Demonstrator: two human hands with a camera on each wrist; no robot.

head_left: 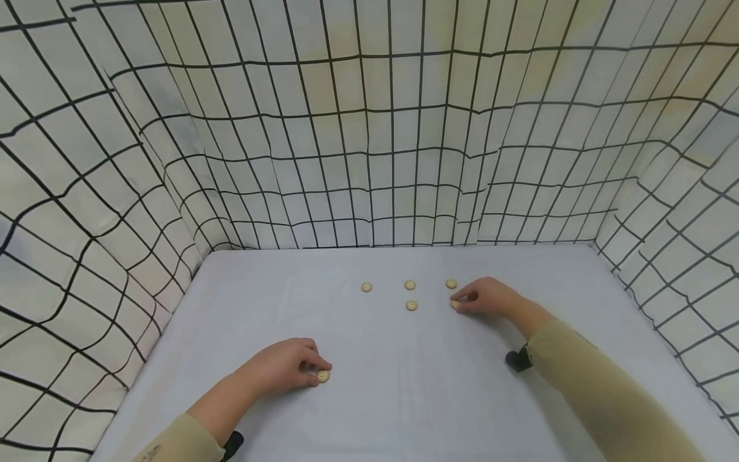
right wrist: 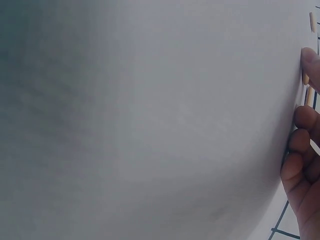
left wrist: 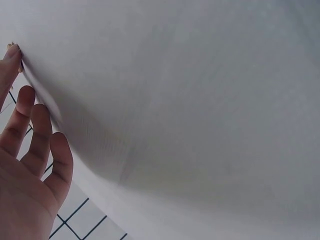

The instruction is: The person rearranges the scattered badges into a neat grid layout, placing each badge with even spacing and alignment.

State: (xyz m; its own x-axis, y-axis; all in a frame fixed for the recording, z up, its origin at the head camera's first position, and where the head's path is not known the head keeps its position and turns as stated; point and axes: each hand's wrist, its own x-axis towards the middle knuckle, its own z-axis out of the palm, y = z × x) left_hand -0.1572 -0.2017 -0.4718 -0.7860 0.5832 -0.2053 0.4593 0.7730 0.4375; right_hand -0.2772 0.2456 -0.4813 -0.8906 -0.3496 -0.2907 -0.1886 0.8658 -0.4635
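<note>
Several small beige buttons lie on the white table (head_left: 404,398). My left hand (head_left: 312,372) rests near the front left, its fairly straight fingertips touching one button (head_left: 323,376). In the left wrist view the left hand (left wrist: 30,150) shows its index fingertip (left wrist: 12,52) down on the table. My right hand (head_left: 464,300) lies farther back on the right and pinches another button (head_left: 455,304) between thumb and finger against the table. The right wrist view shows that hand (right wrist: 302,150) with the button's edge (right wrist: 305,78) beside a fingertip. Both sleeves are tan.
Three buttons form a row at the back (head_left: 366,287) (head_left: 410,285) (head_left: 451,283), and one more (head_left: 412,305) lies below the middle one. Walls of grid-patterned cloth (head_left: 369,160) close in the table on the left, back and right.
</note>
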